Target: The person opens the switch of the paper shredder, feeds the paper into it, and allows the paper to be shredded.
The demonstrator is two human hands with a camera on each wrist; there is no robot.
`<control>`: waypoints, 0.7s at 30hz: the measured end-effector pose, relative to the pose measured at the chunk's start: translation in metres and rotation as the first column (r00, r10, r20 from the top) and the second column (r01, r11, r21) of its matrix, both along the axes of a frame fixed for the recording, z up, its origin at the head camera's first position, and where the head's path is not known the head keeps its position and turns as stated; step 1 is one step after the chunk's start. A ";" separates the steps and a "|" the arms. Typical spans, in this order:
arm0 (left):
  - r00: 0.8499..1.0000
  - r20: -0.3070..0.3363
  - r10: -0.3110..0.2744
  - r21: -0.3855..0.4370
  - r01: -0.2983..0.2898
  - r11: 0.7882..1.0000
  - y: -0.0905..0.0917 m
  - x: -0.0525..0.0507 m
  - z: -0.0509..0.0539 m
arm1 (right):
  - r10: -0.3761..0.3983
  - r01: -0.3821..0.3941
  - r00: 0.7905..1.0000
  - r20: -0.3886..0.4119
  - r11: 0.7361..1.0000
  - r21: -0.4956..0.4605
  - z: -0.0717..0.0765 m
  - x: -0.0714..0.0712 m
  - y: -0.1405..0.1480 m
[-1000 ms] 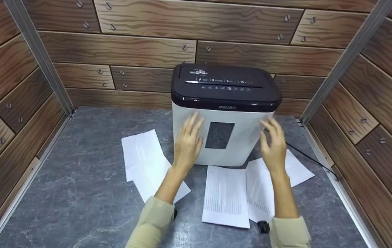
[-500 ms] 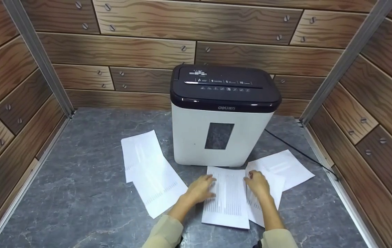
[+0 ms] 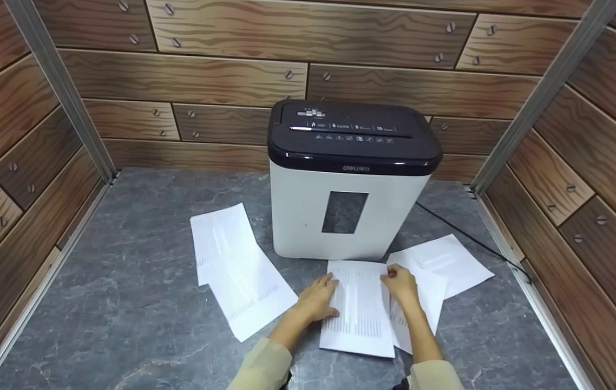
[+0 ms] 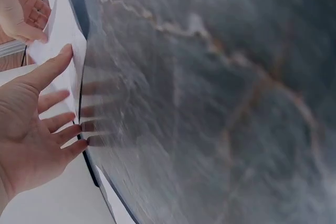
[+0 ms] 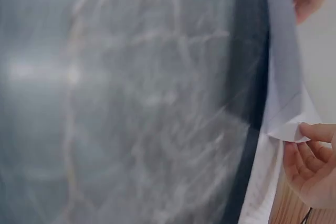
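A printed sheet [image 3: 359, 319] lies in front of the white shredder [image 3: 302, 216] with the black top. My right hand [image 3: 404, 287] pinches its upper right edge; in the right wrist view that hand [image 5: 315, 166] has thumb and fingers on a lifted corner of the paper [image 5: 286, 87]. At the sheet's left edge is my left hand [image 3: 314, 300], its fingers spread. The left wrist view shows this hand [image 4: 37, 124] with fingers extended beside the paper [image 4: 65, 24]; whether the fingertips touch it is hard to tell.
Two overlapping sheets [image 3: 248, 292] lie to the left. More papers [image 3: 449, 260] overlap on the right, partly behind the right hand. A black cable [image 3: 470, 238] runs from behind the shredder to the right wall. Wood-patterned walls [image 3: 221, 81] surround the grey marbled surface [image 3: 124, 281].
Both hands came down from beside the shredder's front to the middle sheet. The right hand took hold of its edge, and the sheet has shifted slightly to the right.
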State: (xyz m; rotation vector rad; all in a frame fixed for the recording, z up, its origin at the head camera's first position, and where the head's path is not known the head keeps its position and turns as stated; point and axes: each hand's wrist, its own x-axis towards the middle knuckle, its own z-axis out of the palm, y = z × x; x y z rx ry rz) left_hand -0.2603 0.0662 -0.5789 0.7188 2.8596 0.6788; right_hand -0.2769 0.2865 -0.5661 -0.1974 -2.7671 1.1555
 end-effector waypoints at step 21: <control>0.880 0.268 0.393 0.808 -0.428 0.406 -0.007 -0.015 0.051 | -0.024 -0.030 0.992 -0.126 0.912 -0.408 0.066 0.018 -0.010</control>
